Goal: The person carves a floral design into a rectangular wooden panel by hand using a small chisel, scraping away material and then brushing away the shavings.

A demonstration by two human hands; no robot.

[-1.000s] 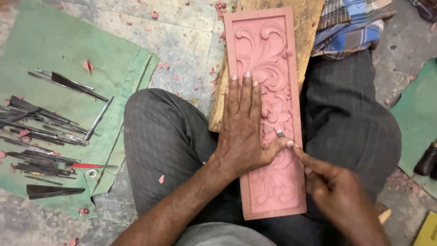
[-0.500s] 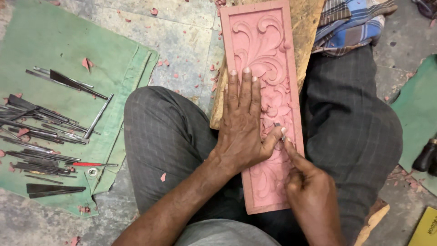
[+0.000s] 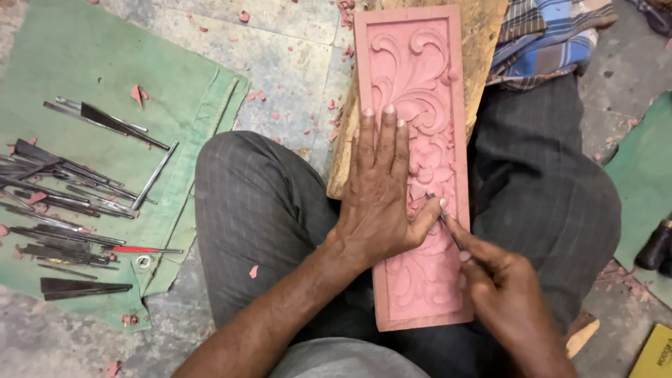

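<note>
Pink, carved all over with scrolling leaves, the panel (image 3: 420,168) lies lengthwise across the person's lap, its far end resting on a rough wooden board (image 3: 483,49) that runs out beyond the knees. The near end sits between the thighs, over dark pinstriped trousers (image 3: 259,210).

The left hand (image 3: 381,189) lies flat on the panel's left half, fingers together and stretched toward the far end, thumb spread out to the right. The right hand (image 3: 500,294) is closed around a thin chisel (image 3: 444,222), pinched like a pen near the panel's right edge. The chisel's tip meets the carving just beside the left thumb, which touches the blade or comes very close to it; I cannot tell which.

On the floor to the left a green cloth (image 3: 84,56) is spread out, and many metal tools (image 3: 63,203) lie on it in loose rows, one with a red handle (image 3: 140,249). Pink chips (image 3: 308,112) are scattered over the cloth, the stone floor and one trouser leg. Beyond the right knee lies a folded blue checked cloth (image 3: 546,35). More green cloth shows at the right edge, with a dark object on it that I cannot make out.
</note>
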